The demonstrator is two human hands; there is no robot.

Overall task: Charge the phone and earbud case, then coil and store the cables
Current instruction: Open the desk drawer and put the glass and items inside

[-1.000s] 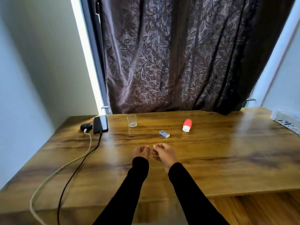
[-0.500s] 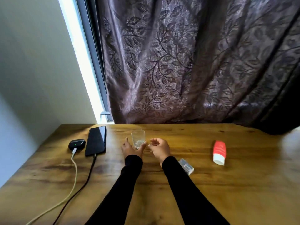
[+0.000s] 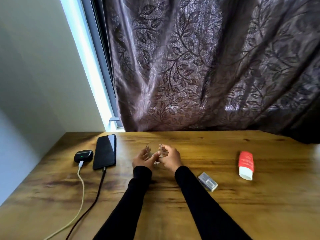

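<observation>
Gripping a small clear glass [image 3: 154,152] from both sides, the left hand [image 3: 142,159] and right hand [image 3: 170,157] are seen at mid-counter; left fingers are curled on the glass's left wall, right fingers and thumb are wrapped round its right side, glass looks tilted, blur hides whether its base touches the counter [image 3: 216,210]. Both forearms are covered by black sleeves. Just right of the right forearm a small grey-blue box [image 3: 207,181] is lying flat. Further right, well apart, a red tube with white cap [image 3: 245,165] is lying on its side, cap toward the viewer. Left of the hands the phone [image 3: 105,151] is laid face up, screen dark, with a dark cable [image 3: 97,196] plugged into its near end. Just left of the phone, close beside it, the black earbud case [image 3: 83,155] is sat with a small green light lit and a white cable [image 3: 81,193] plugged in. Both cables are run toward the near left edge, uncoiled. Behind the counter a brown leaf-patterned curtain [image 3: 199,75] is hung, with a bright window strip [image 3: 90,66] at its left
</observation>
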